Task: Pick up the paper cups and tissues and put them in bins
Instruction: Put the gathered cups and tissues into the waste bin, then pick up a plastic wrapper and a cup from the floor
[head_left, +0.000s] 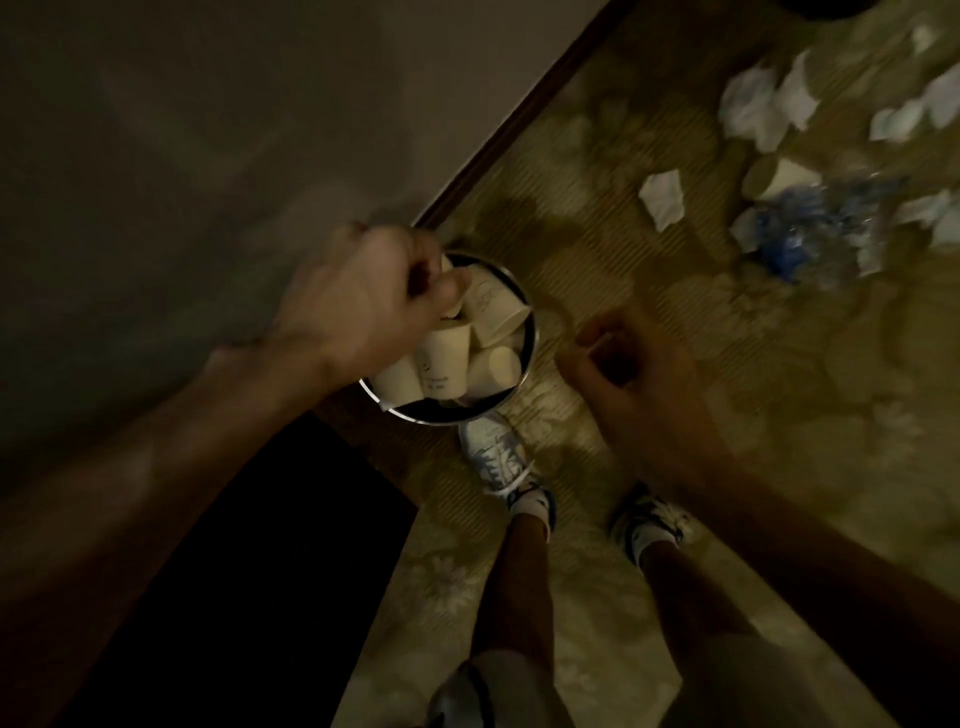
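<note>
**UNLOADING AT BIN**

L grip (358, 306) is over the bin (531, 343) rim, fingers curled; blur hides whether it holds a cup, cannot tell. Bin is heaped w/ paper cups (441, 358), so release low over centre or they may spill. R grip (634, 374) hangs released, empty. Tissues (661, 200) + loose cup (779, 179) lie on the carpet (597, 171), far right.

Dim, yellowish light; heavy motion blur throughout; wide-angle bending at edges.
</note>
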